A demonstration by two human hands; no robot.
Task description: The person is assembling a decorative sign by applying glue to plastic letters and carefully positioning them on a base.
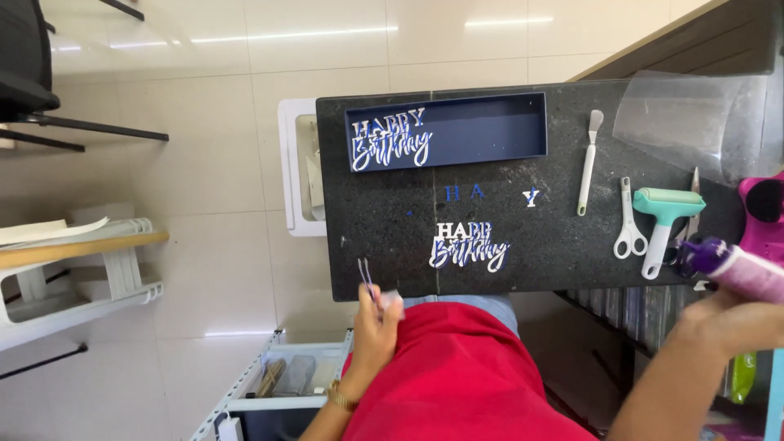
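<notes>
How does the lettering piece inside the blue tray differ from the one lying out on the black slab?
The lettering in the tray lies inside the blue tray, at its left end; the lettering on the slab lies bare on the black slab, nearer the person. The tray one looks slightly larger. Both are white script backed in blue.

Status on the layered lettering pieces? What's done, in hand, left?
Done: one layered lettering piece lies in the dark tray; a second lies on the black worktop.
In hand: left hand holds tweezers and a small pale scrap; right hand holds a purple-capped tube.
Left: loose letters lie unattached between the two pieces.
</notes>
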